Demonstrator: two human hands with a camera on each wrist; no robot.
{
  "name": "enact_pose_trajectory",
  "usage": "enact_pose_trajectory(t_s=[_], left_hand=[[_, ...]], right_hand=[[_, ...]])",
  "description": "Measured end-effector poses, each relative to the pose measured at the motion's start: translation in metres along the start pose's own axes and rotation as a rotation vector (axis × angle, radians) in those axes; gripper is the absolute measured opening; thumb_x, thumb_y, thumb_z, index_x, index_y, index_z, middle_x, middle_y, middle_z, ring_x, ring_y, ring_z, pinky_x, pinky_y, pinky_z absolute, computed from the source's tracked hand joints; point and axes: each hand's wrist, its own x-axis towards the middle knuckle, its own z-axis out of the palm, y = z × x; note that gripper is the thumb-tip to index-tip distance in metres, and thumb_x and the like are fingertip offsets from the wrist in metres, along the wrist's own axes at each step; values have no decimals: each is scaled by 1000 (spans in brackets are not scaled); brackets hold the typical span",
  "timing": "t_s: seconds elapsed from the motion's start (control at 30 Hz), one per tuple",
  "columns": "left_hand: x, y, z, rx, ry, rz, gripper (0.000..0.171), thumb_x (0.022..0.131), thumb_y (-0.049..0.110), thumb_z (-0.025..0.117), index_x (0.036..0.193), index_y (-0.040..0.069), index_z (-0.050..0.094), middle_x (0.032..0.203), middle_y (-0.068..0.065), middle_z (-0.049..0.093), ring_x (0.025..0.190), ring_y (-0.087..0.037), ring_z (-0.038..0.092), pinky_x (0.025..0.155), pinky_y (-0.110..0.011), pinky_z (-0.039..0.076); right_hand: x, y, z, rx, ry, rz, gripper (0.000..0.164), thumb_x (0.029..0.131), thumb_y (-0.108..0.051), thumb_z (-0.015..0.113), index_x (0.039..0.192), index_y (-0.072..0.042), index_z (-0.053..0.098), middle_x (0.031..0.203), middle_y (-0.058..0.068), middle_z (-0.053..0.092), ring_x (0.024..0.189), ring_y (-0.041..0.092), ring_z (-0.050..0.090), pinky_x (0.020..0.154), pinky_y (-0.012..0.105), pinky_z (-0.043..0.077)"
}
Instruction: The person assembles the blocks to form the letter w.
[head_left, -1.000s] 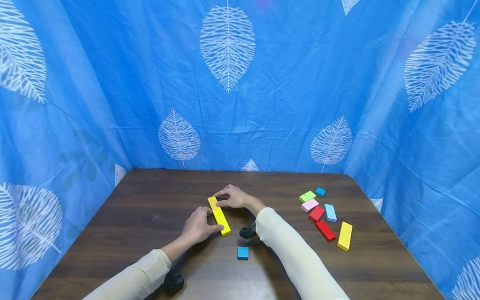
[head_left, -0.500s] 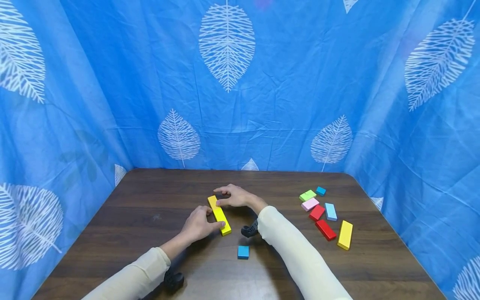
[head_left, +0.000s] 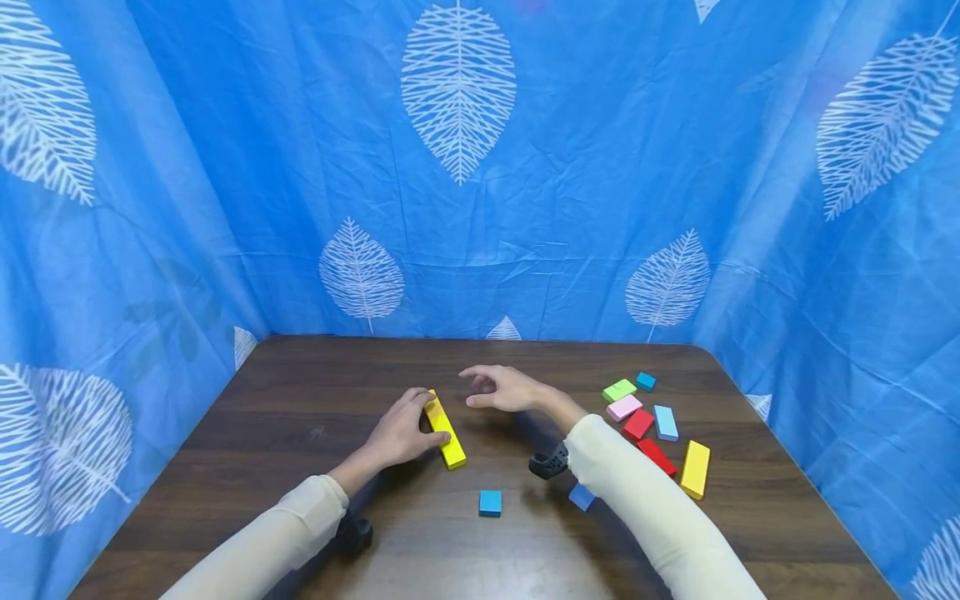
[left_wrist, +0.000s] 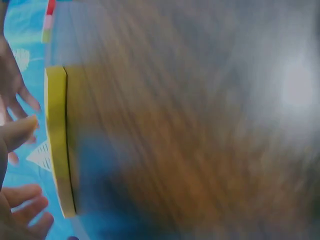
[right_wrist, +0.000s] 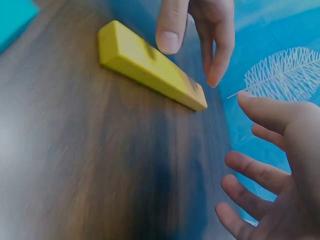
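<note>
Yellow block [head_left: 443, 420] lay, long axis far-left to near-right, nearer left hand [head_left: 401, 432] than right hand [head_left: 510, 390], both loose-fingered, gripping nothing.

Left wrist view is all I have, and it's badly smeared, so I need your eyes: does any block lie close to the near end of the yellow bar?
Observer: Yes, the head view shows a blue square block just beyond the near end of the yellow bar, slightly right, not touching it.
Operator: Which block lies farthest right?
Observer: A yellow rectangular block.
Operator: Anything else I'm missing?
Observer: A violet-blue block at the edge of the right sleeve.
</note>
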Motion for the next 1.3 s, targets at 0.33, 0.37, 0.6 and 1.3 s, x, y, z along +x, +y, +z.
enact_pose_trajectory(t_s=[0.33, 0.37, 0.6, 1.3], left_hand=[[10, -13, 2, -3, -40, 71, 61, 86, 25, 87, 135, -3, 63, 140, -17, 58, 120, -32, 60, 101, -46, 51], [10, -13, 2, -5, -41, 76, 60, 87, 25, 87, 135, -3, 64, 140, -17, 58, 120, -32, 59, 101, -46, 52], [8, -14, 1, -22, -37, 79, 56, 86, 23, 87, 131, -4, 66, 142, -18, 57, 122, -34, 59, 100, -45, 53], [8, -14, 1, -52, -29, 52, 55, 85, 23, 88, 129, -3, 67, 145, -19, 55, 125, -34, 57, 104, -46, 50]], right_hand=[[-49, 1, -7, 24, -11, -57, 50, 104, -30, 66, 144, -2, 57, 136, 19, 62, 125, 33, 60, 103, 49, 50], [-54, 1, -7, 28, -7, -64, 50, 104, -29, 66, 143, -1, 57, 136, 20, 62, 125, 33, 60, 103, 49, 50], [-86, -1, -2, 24, 23, -83, 45, 102, -27, 68, 138, -1, 62, 129, 14, 66, 115, 26, 63, 96, 44, 54], [-125, -22, 49, 115, -71, -165, 42, 98, -30, 74, 135, -11, 66, 120, -3, 65, 105, 11, 60, 90, 28, 55]])
